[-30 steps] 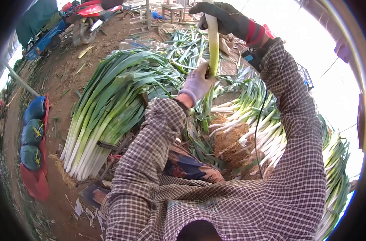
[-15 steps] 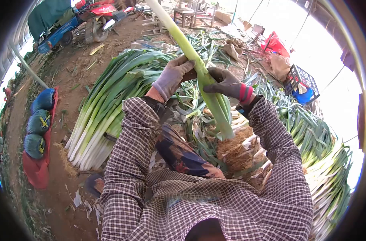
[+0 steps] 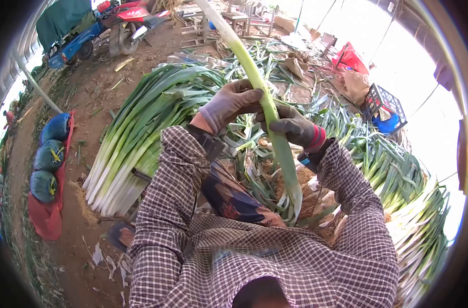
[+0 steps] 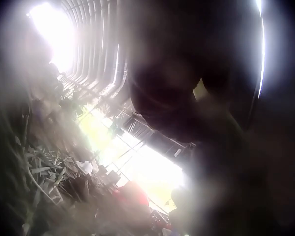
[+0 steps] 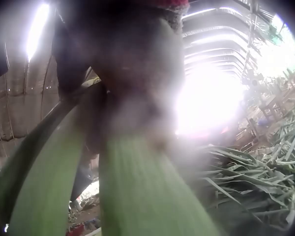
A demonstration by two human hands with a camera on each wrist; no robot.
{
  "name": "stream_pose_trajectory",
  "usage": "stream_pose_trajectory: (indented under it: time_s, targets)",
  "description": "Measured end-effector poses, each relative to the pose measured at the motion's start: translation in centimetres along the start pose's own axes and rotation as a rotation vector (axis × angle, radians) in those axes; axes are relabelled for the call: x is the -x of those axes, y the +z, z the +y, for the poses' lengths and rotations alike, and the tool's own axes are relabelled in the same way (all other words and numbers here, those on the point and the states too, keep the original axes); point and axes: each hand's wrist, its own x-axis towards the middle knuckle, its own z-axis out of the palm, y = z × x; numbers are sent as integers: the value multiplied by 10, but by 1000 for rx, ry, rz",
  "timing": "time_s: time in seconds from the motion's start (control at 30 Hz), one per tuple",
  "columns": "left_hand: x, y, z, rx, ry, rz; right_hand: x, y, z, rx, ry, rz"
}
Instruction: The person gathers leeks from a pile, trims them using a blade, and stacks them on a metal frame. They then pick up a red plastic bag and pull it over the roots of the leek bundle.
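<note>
Passing between left hand [image 3: 231, 106] and right hand [image 3: 297, 129], a leek [image 3: 268, 107] slants

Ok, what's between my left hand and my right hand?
A leek slants between your left hand and right hand, both gripping it; the head view shows this.

A dark-and-white checked shirt [image 3: 316, 256] is worn; the left hand [image 3: 231, 105] is gloved in lilac-grey, the right hand [image 3: 294, 128] in dark grey, red-striped at the cuff [image 3: 317, 138].
</note>
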Motion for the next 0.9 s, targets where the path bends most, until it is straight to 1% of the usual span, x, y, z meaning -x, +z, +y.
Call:
stream_pose_trajectory:
  time_s: [0.1,0.13,0.17,0.23,0.27,0.3,0.33,0.37,0.4,0.43,0.5,0.53,0.6,0.63,0.67,0.7,0.73,0.77,0.8,0.83,0.9]
  targets:
    - [6,6,11,-126,71,39,-7,3,-1,138,-12,68]
    - [3,18,5,-344,35,126,1,16,-3,326,4,178]
    - [1,20,-1,-375,53,158,-4,12,12,259,-30,184]
    - [-4,23,-10,-420,18,259,-7,11,25,64,12,162]
    - [-8,28,-14,-369,176,379,-6,14,26,93,55,127]
    - [-15,24,-13,-321,154,455,-5,19,25,124,100,87]
    - [-13,26,-10,-89,208,452,-2,25,22,74,65,-20]
    - [-10,28,-8,145,261,446,-2,31,20,5,97,-55]
    - [-11,26,-10,211,296,454,-6,35,25,-19,84,-39]
    - [-11,24,-11,163,288,514,-14,39,32,-44,68,-23]
    - [-13,25,-14,70,265,627,-42,42,38,168,-36,112]
    - [-16,24,-18,-53,251,644,-52,41,35,-27,15,135]
    - [-20,15,-18,-282,357,799,-59,46,45,69,70,141]
    - [-20,11,-7,-397,416,879,-64,49,47,122,94,139]
    - [-6,-3,40,-295,437,881,-51,75,48,271,139,257]
    - [-8,-25,54,-296,573,968,-41,83,54,244,118,245]
    - [-6,-43,71,-325,675,1027,-31,85,63,299,101,239]
    - [-12,-86,80,-365,771,1125,-21,86,72,353,83,231]
    - [-5,-121,95,-256,741,1090,-11,90,71,354,109,224]
    - [2,-147,104,-410,675,1108,-2,93,70,356,137,210]
    - [36,-193,109,-708,506,1162,-4,77,89,277,105,278]
